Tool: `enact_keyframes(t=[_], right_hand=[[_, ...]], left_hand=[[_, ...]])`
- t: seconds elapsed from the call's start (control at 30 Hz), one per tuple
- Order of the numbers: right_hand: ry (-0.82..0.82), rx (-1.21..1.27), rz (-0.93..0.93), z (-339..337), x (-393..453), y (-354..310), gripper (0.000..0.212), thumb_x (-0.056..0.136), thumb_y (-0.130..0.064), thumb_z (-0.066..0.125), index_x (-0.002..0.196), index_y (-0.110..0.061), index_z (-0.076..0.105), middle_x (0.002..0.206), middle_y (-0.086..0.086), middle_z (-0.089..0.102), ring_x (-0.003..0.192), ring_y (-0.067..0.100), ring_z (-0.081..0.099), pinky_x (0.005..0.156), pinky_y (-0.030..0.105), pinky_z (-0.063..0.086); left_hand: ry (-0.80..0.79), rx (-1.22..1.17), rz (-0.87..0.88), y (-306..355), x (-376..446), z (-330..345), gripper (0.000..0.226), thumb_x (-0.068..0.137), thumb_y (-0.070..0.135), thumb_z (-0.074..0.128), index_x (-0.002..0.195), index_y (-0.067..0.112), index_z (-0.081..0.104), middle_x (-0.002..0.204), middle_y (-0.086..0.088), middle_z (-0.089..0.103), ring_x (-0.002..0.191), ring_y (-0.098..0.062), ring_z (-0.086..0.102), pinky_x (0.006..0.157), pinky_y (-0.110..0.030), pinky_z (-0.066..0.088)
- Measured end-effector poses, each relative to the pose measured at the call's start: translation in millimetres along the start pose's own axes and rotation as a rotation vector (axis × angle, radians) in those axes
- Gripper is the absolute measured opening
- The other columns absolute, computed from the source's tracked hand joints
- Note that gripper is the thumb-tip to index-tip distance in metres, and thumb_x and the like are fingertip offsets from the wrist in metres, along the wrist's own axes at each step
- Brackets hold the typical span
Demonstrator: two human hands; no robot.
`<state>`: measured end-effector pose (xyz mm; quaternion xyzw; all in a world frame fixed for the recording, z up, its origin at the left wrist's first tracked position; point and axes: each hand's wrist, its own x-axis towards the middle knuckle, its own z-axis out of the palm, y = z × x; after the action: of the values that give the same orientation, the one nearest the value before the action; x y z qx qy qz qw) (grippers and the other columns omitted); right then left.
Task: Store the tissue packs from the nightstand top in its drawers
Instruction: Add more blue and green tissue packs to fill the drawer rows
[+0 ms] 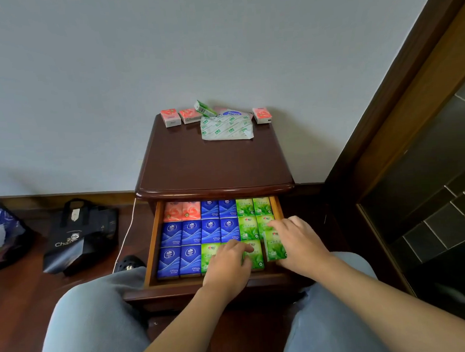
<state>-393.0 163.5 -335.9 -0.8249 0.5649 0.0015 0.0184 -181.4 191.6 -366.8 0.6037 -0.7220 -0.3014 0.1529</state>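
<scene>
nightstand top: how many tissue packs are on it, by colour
pink packs: 3
green pack: 1
total: 4, not counting the empty wrappers

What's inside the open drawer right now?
The open drawer holds rows of tissue packs: pink, blue and green. The left hand and right hand cover part of the front-right green packs; the bottom is hidden.

Your left hand covers part of the front-row green packs. The nightstand top hides the drawer's back. The bag is cut off at the left edge.
</scene>
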Motion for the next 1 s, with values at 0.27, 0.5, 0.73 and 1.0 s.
enact_keyframes(t=[0.27, 0.5, 0.73, 1.0], right_hand=[[-0.119, -0.165, -0.041, 6, 4, -8, 0.048, 0.078, -0.046, 0.082, 0.115, -0.031, 0.057, 0.119, -0.012, 0.059, 0.128, 0.021, 0.039, 0.124, 0.040, 0.022], [-0.136, -0.197, -0.043, 8, 6, -11, 0.055, 0.075, -0.053, 0.084, 0.119, -0.031, 0.060, 0.124, -0.007, 0.056, 0.128, 0.025, 0.039, 0.121, 0.041, 0.025], [-0.122, -0.213, -0.044, 9, 7, -11, 0.044, 0.082, -0.050, 0.079, 0.119, -0.031, 0.064, 0.123, -0.004, 0.057, 0.133, 0.028, 0.039, 0.129, 0.050, 0.011], [-0.094, -0.129, -0.152, 6, 14, -21, 0.045, 0.082, -0.060, 0.074, 0.113, -0.027, 0.069, 0.114, -0.008, 0.069, 0.125, 0.023, 0.046, 0.121, 0.044, 0.027]], left_hand=[[-0.089, 0.207, 0.044, 3, -2, 6, 0.048, 0.105, 0.045, 0.031, 0.142, 0.032, 0.057, 0.152, 0.015, 0.048, 0.142, -0.010, 0.038, 0.115, -0.043, 0.030], [-0.146, 0.217, 0.022, 4, -1, 5, 0.048, 0.105, 0.045, 0.031, 0.143, 0.032, 0.057, 0.156, 0.014, 0.044, 0.145, -0.009, 0.036, 0.115, -0.046, 0.032], [-0.163, 0.227, 0.027, 5, -1, 4, 0.049, 0.105, 0.045, 0.031, 0.145, 0.031, 0.055, 0.157, 0.013, 0.044, 0.145, -0.010, 0.036, 0.116, -0.047, 0.031], [-0.160, 0.232, 0.021, 5, 0, 5, 0.050, 0.102, 0.044, 0.032, 0.143, 0.030, 0.057, 0.156, 0.012, 0.045, 0.144, -0.010, 0.038, 0.115, -0.047, 0.031]])
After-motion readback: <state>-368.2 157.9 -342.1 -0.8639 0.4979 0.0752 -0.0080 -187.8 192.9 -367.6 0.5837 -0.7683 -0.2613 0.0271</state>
